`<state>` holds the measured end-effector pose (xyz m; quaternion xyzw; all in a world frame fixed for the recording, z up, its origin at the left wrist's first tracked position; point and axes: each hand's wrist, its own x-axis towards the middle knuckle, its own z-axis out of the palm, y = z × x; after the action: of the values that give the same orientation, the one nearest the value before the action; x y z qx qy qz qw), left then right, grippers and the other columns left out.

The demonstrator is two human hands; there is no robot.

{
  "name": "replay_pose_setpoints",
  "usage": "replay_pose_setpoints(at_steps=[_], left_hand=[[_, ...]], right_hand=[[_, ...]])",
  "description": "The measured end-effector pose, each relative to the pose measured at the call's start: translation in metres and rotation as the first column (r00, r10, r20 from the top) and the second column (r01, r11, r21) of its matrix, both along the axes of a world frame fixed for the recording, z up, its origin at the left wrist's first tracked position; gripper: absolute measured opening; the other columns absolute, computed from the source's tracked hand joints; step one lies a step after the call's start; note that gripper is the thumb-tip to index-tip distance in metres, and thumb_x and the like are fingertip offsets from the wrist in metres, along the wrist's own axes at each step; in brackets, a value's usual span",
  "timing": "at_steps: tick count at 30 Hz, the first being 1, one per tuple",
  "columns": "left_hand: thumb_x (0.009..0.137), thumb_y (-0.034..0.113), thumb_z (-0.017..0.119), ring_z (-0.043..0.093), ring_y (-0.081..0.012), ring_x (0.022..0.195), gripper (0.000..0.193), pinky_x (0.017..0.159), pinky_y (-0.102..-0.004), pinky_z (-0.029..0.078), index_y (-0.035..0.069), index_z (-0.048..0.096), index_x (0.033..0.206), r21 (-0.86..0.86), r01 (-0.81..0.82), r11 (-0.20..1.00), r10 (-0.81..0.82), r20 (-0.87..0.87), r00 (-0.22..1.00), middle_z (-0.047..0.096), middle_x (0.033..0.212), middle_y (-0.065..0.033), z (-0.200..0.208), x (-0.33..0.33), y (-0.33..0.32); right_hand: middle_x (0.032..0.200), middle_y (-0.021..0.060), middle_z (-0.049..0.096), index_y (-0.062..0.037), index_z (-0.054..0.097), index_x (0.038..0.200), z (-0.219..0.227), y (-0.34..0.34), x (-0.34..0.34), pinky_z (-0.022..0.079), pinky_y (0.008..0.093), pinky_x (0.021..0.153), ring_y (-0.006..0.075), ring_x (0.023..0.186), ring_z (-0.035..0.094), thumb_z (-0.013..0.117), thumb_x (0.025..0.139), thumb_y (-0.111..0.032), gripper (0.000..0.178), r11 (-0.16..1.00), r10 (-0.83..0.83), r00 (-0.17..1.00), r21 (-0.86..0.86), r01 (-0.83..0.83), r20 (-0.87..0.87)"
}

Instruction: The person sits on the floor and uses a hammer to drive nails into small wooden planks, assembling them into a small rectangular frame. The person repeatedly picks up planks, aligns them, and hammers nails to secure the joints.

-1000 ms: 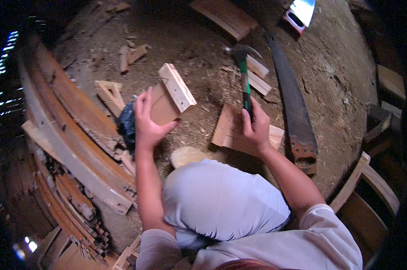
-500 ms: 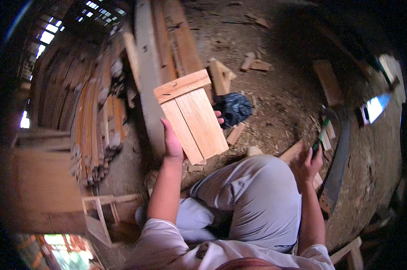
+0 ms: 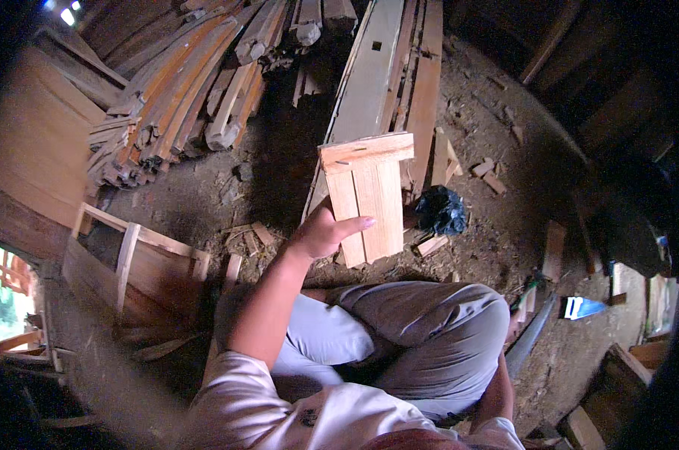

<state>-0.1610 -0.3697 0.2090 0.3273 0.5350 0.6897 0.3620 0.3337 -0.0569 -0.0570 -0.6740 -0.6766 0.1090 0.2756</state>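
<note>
A wooden piece of pale boards, with a crosspiece nailed over its top end, is held up in front of me. My left hand grips its left edge, the thumb lying across the boards and the other fingers hidden behind. Low beside my right knee is my right hand, small and partly covered by the knee. It is closed on the green-handled hammer, whose head is hard to make out. A handsaw lies right next to this hand.
Long planks stretch away ahead, with a black plastic bag near their close end. Stacked timber fills the far left. A wooden frame stands at left. Another saw blade and wood offcuts lie on the dirt floor.
My view has swung left. The wooden piece is now more upright, and my left thumb has come over its front. My right hand, still at the hammer, shows less beside the knee.
</note>
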Motion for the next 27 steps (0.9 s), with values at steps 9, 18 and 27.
replay_pose_setpoints(at_steps=[9,18,27], left_hand=[[0.090,0.013,0.073,0.066,-0.0227,0.117,0.048,0.101,-0.0364,0.052,-0.001,0.058,0.134,0.066,-0.047,0.997,0.064,-0.295,0.953,0.069,0.126,-0.0139,0.035,0.014,-0.012],[0.085,0.012,0.082,0.071,-0.0181,0.100,0.038,0.091,-0.0341,0.055,-0.003,0.068,0.117,0.119,-0.052,0.992,0.062,-0.082,0.995,0.076,0.108,-0.0111,0.049,0.010,-0.019],[0.090,0.021,0.079,0.072,-0.0281,0.102,0.042,0.089,-0.0401,0.055,-0.005,0.060,0.118,-0.109,-0.331,0.937,0.246,-0.466,0.850,0.073,0.108,-0.0201,0.025,0.022,0.005]], right_hand=[[0.101,0.0248,0.073,0.0025,0.069,0.109,0.061,0.068,-0.012,0.054,0.0480,0.078,0.0439,0.093,0.070,0.064,0.097,-0.041,0.045,0.871,0.286,0.829,-0.491,-0.017,0.480],[0.126,0.0096,0.070,0.0010,0.060,0.135,0.300,-0.077,-0.315,0.045,0.0396,0.105,0.0210,0.117,0.063,0.063,0.099,-0.043,0.056,0.152,0.519,0.271,-0.225,-0.962,-0.810],[0.118,0.0071,0.071,-0.0006,0.061,0.127,0.277,-0.171,-0.362,0.052,0.0333,0.093,0.0166,0.105,0.067,0.070,0.099,-0.019,0.035,0.336,0.176,0.120,-0.055,-0.940,-0.977]])
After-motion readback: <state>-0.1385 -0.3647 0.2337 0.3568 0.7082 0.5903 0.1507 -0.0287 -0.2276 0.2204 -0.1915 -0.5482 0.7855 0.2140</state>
